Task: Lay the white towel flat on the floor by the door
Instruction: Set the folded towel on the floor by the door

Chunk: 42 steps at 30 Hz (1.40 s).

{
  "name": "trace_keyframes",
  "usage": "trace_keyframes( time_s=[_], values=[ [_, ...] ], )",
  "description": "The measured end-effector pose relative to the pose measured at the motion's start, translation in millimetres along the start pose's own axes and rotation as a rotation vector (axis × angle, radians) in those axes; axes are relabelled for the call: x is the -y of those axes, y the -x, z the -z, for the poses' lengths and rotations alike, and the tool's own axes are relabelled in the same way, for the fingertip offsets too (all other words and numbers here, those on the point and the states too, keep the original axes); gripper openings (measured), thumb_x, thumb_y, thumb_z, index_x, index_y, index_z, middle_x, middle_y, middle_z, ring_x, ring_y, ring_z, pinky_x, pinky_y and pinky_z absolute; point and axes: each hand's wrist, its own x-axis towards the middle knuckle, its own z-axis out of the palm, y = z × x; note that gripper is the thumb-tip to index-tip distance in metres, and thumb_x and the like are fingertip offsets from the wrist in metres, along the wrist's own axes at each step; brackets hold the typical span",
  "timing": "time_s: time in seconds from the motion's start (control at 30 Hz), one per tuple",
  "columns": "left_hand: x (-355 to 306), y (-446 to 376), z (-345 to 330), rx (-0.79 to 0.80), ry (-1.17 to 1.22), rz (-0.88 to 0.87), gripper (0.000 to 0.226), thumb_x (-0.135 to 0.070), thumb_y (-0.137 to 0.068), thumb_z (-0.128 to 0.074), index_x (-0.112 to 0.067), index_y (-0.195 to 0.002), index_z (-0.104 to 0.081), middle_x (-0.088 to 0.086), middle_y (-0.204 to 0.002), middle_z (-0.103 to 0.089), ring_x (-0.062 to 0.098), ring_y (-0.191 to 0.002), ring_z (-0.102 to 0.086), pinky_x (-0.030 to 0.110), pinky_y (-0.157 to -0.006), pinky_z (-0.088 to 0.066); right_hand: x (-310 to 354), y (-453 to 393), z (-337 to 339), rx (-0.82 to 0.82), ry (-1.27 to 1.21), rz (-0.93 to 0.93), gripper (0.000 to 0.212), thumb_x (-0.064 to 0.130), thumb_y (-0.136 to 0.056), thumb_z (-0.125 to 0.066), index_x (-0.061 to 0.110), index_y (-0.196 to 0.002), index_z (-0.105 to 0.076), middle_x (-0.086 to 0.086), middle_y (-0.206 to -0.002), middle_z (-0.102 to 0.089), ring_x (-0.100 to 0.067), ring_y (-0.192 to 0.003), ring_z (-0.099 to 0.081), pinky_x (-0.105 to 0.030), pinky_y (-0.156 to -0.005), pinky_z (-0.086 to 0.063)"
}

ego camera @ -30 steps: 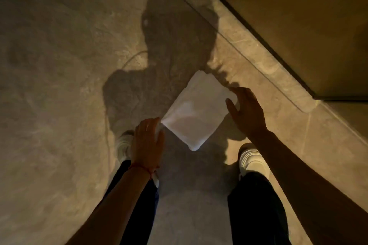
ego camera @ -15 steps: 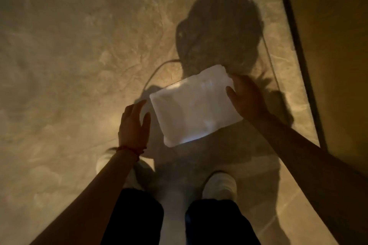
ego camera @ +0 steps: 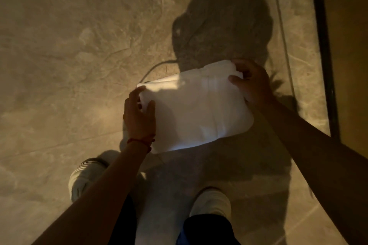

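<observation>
A folded white towel (ego camera: 197,109) is held in the air above the stone floor (ego camera: 69,49), a rough rectangle in the middle of the view. My left hand (ego camera: 139,117) pinches its left edge, thumb on top, with a red thread bracelet at the wrist. My right hand (ego camera: 253,83) grips the upper right corner, where the cloth bunches a little. The door (ego camera: 350,45) is a dark wooden panel along the right edge, behind a black strip.
My two feet in white shoes, left (ego camera: 83,177) and right (ego camera: 211,203), stand on the floor below the towel. My shadow (ego camera: 221,24) falls on the tiles ahead. A tile joint (ego camera: 282,26) runs parallel to the door.
The view has swung so that the door lies along the right edge. My left hand has taken hold of the towel's left edge, and my right hand has closed on its upper right corner.
</observation>
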Motion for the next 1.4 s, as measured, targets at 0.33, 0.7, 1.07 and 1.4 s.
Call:
trace_keyframes(
  time_s=[0.33,0.7,1.07,1.4],
  values=[
    [-11.9,-17.1,7.9,0.099,0.21,-0.161,0.034,-0.018,-0.08,-0.057,-0.034,-0.11,-0.05,-0.021,-0.107,-0.048,-0.025,-0.085,-0.049,-0.005,-0.07,-0.038,11.1,-3.0,-6.2,0.069,-0.009,0.002,0.045,0.004,-0.078,-0.065,0.014,-0.121,-0.054,-0.006,-0.131,-0.051,-0.015,-0.114,-0.044,-0.019,-0.086,-0.036],
    [-15.3,2.6,31.3,0.111,0.115,-0.173,0.027,-0.008,-0.085,-0.056,-0.005,-0.112,-0.059,-0.002,-0.109,-0.054,0.012,-0.102,-0.05,-0.001,-0.071,-0.039,28.1,46.8,20.0,0.006,0.025,0.023,0.026,0.01,-0.078,-0.067,0.013,-0.103,-0.065,0.006,-0.107,-0.053,-0.01,-0.102,-0.049,-0.025,-0.083,-0.042],
    [-16.5,85.2,63.8,0.237,0.355,-0.161,0.023,-0.026,-0.076,-0.058,-0.013,-0.096,-0.058,0.004,-0.081,-0.061,0.005,-0.062,-0.053,0.012,-0.056,-0.042,14.5,139.3,55.4,0.047,-0.128,0.003,0.025,0.003,-0.073,-0.071,0.013,-0.095,-0.064,-0.006,-0.1,-0.062,-0.026,-0.098,-0.061,-0.031,-0.08,-0.052],
    [17.3,135.0,62.2,0.282,0.242,-0.255,0.028,0.001,-0.077,-0.06,-0.011,-0.103,-0.057,-0.005,-0.091,-0.058,-0.007,-0.073,-0.056,0.008,-0.068,-0.045,-46.0,204.0,44.0,-0.029,0.126,0.087,0.053,0.014,-0.074,-0.072,0.021,-0.122,-0.052,0.005,-0.102,-0.054,-0.013,-0.089,-0.054,-0.012,-0.067,-0.042]
  ],
)
